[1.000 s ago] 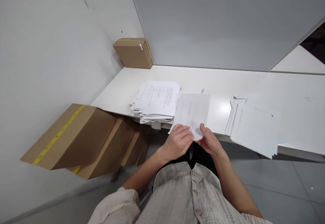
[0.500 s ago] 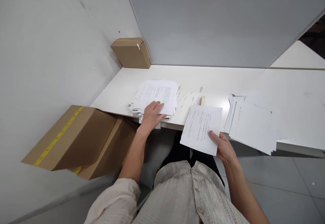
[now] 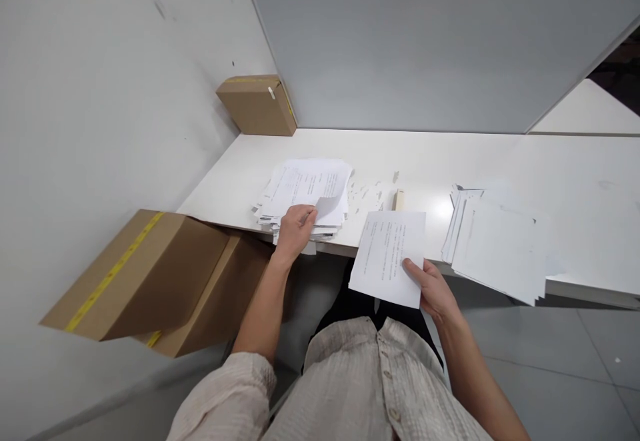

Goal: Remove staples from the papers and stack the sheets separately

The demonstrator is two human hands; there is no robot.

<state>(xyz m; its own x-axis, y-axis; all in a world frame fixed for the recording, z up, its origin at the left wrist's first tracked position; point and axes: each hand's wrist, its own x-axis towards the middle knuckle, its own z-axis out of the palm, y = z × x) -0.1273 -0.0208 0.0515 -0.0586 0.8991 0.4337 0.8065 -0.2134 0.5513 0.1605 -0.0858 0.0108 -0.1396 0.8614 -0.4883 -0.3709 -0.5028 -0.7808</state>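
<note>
My left hand pinches the near right corner of the top sheet on a pile of printed paper. That corner is lifted and curls back, while the rest of the sheet lies on the uneven pile. In my right hand are several printed sheets, thumb on top and fingers hidden underneath. These sheets are held over the table's front edge, just in front of my body. To the right, a second, fanned pile of paper overhangs the edge, its top sheet mostly blank.
A small cream-coloured block lies on the white table behind the held sheets. One cardboard box stands in the back left corner. Larger cardboard boxes are at the left, below table height. A grey panel bounds the back.
My left hand has gone from lying flat on the pile to pinching and lifting the top sheet's corner. The sheets in my right hand have shifted slightly left.
</note>
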